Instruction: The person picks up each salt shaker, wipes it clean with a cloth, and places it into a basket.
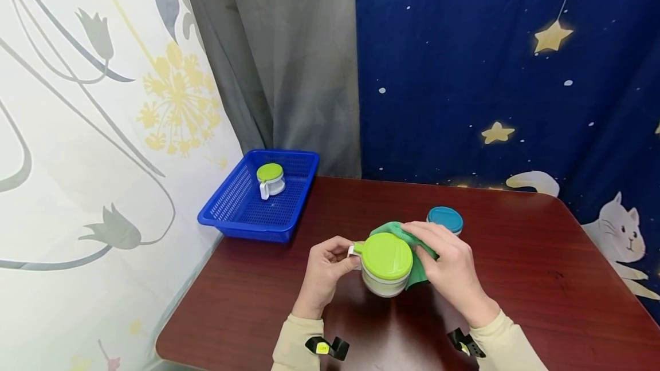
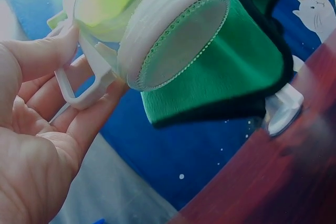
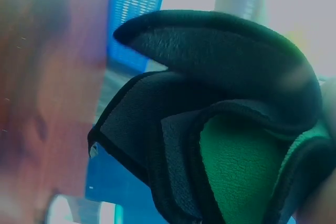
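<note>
A clear jar with a lime-green lid [image 1: 386, 264] is held tilted above the dark red table [image 1: 541, 279]. My left hand [image 1: 330, 265] grips its white handle [image 2: 86, 85]; the jar's ribbed base [image 2: 176, 35] shows in the left wrist view. My right hand [image 1: 446, 265] holds a green cloth [image 1: 407, 245] against the jar's right side. The cloth [image 3: 226, 135] fills the right wrist view, and the cloth [image 2: 236, 66] hangs behind the jar in the left wrist view.
A blue-lidded jar [image 1: 446, 220] stands on the table just behind my right hand. At the table's back left sits a blue basket [image 1: 242, 210] with another green-lidded jar [image 1: 270, 180] inside. Curtains hang behind and to the left.
</note>
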{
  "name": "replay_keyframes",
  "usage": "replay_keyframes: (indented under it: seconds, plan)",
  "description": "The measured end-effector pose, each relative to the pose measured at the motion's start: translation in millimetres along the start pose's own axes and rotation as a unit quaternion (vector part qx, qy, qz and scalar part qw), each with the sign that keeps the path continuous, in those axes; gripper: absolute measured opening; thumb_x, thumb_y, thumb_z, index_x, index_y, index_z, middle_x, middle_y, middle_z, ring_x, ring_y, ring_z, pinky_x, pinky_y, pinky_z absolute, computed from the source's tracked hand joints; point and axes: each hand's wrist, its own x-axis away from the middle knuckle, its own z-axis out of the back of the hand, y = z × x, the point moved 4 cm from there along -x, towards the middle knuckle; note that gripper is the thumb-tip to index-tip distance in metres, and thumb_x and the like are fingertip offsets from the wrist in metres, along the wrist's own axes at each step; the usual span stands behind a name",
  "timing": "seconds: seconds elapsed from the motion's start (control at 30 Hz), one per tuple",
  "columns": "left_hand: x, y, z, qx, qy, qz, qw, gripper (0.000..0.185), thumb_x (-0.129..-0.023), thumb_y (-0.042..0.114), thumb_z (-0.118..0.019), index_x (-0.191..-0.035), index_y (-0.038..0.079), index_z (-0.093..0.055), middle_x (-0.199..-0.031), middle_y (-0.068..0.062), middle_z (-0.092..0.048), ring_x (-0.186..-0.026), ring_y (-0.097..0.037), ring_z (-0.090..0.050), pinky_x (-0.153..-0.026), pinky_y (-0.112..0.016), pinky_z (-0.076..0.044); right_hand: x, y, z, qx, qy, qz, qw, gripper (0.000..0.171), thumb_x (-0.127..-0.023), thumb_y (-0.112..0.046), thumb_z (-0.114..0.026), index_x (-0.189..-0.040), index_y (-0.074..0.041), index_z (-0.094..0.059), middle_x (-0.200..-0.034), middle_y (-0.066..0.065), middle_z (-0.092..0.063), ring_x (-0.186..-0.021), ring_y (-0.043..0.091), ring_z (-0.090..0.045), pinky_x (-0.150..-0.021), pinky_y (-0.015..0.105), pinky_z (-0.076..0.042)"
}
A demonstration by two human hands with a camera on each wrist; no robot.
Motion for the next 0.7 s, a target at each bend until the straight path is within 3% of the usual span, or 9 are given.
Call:
replay_keyframes:
  seconds: [0.2, 0.7]
  plan:
    - [1.2, -0.3, 1.3, 0.02, 0.002, -0.005, 0.9998, 0.024, -0.087, -0.009, -0.07, -0.104, -0.021, -0.059, -0.109, -0.021, -0.072, -0.091, -0.018, -0.071, -0.074, -0.028, -0.058, 17, 4, -14, 0.026, -0.032, 0.014, 0.999, 0.054, -0.077, 0.0, -0.082, -0.125, -0.022, -0.071, -0.121, -0.008, -0.068, -0.111, 0.014, -0.063, -0.096, 0.018, -0.045]
    - [2.1, -0.9, 2.3, 0.035, 0.005, 0.002, 0.9994, 0.027, -0.087, -0.007, -0.072, -0.104, -0.023, -0.057, -0.108, -0.02, -0.073, -0.09, -0.017, -0.071, -0.074, -0.028, -0.058, 25, 7, -19, 0.035, -0.041, 0.004, 0.999, 0.051, -0.077, -0.003, -0.083, -0.124, -0.022, -0.071, -0.12, -0.01, -0.068, -0.111, 0.012, -0.063, -0.096, 0.018, -0.045]
